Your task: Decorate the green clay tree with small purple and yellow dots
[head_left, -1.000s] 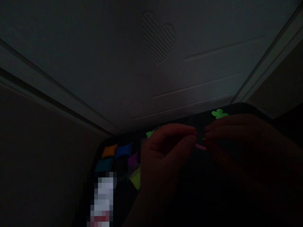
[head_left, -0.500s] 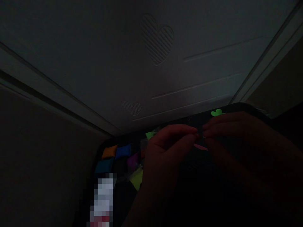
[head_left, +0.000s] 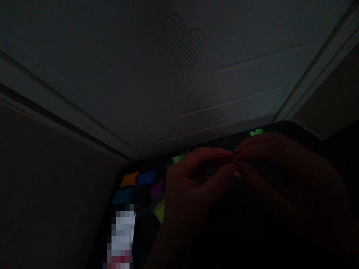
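Both hands meet at their fingertips over the dark table. My left hand [head_left: 196,179] is closed in a pinch, thumb against fingers. My right hand [head_left: 269,168] pinches at the same spot, its tips touching or nearly touching the left ones. Something small and pale shows between the fingertips, too dark to name. Just below them a pink strip [head_left: 237,174] lies on the table, partly covered by the fingers. Beyond my right hand sits a bright green clover-like piece [head_left: 256,132].
Left of my hands lie small soft packets: orange [head_left: 129,179], blue [head_left: 146,179], teal [head_left: 123,195], purple [head_left: 157,191] and yellow-green [head_left: 159,212]. A blurred white item [head_left: 122,235] is at the near left. A pale panel with embossed hearts [head_left: 185,46] rises behind the dark table [head_left: 286,129].
My right hand has moved slightly left, closing the small gap between the fingertips. The pink strip is now more covered. My left hand has barely shifted.
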`<action>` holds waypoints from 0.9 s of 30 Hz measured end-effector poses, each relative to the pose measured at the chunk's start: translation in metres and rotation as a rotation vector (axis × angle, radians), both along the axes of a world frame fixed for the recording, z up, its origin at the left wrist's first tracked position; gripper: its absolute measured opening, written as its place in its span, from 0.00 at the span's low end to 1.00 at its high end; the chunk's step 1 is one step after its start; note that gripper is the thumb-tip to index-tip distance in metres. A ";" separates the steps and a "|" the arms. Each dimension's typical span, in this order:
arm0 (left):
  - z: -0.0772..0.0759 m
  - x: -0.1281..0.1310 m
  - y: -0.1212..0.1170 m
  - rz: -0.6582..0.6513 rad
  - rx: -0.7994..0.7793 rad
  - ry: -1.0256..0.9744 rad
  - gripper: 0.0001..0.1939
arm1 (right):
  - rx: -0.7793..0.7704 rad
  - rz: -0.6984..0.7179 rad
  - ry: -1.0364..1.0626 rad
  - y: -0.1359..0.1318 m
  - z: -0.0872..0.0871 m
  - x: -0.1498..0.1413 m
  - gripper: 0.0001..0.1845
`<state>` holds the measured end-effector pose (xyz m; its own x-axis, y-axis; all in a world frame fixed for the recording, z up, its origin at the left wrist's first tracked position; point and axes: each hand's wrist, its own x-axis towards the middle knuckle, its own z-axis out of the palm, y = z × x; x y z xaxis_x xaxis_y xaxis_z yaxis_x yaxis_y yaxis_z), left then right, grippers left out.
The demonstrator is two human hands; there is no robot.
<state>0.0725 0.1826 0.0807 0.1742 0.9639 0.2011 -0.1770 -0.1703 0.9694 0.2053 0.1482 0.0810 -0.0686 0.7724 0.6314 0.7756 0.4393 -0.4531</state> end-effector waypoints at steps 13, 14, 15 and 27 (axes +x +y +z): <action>0.004 -0.004 0.002 0.019 0.093 0.204 0.08 | 0.018 -0.001 -0.041 0.000 0.001 0.002 0.05; 0.003 -0.004 0.001 0.029 0.092 0.204 0.08 | 0.020 0.001 -0.042 0.000 0.001 0.002 0.06; 0.003 -0.003 0.001 0.040 0.092 0.203 0.08 | 0.022 0.001 -0.044 -0.001 0.001 0.002 0.06; 0.006 -0.015 0.004 -0.099 0.157 0.364 0.06 | 0.011 0.016 -0.031 0.001 0.001 0.003 0.06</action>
